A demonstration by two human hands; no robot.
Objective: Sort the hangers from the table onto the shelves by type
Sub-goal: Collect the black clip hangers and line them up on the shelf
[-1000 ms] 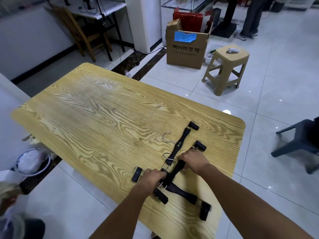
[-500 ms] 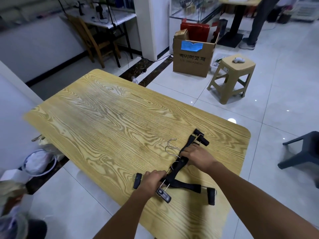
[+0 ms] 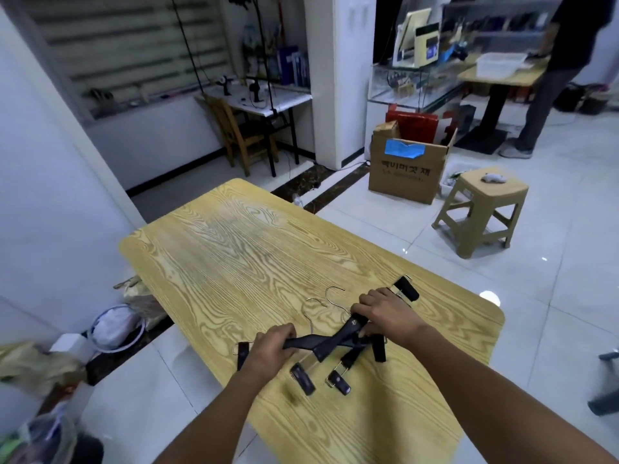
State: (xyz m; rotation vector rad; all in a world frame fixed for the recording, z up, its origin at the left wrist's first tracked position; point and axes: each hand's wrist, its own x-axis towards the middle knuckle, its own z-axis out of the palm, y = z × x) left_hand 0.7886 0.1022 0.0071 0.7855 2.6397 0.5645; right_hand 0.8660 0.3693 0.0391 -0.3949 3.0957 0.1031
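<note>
At the near right end of the wooden table (image 3: 254, 262), a bundle of black clip hangers (image 3: 338, 339) sits gathered between the two hands, the bars crossing one another in a loose stack. Their silver wire hooks (image 3: 330, 298) fan out toward the middle of the tabletop, on the far side of the bundle from the person. Several black clips dangle or jut from the bars: two clips (image 3: 321, 383) hang on the near side, just below the bundle, another clip (image 3: 409, 289) sticks out beyond the right hand, and one shows at the left by the table's edge. The left hand (image 3: 273, 346) is closed around the left end of the bars, fingers wrapped over the top. The right hand (image 3: 385, 311) is clamped on the right part of the bundle near where the hooks join, knuckles up. Whether the hangers rest on the wood or are raised just off it is hard to tell, as the lower clips are blurred. Beyond the table stand a cardboard box (image 3: 407, 169) and, to its right, a tan plastic stool (image 3: 482, 209) on the white tiled floor.
</note>
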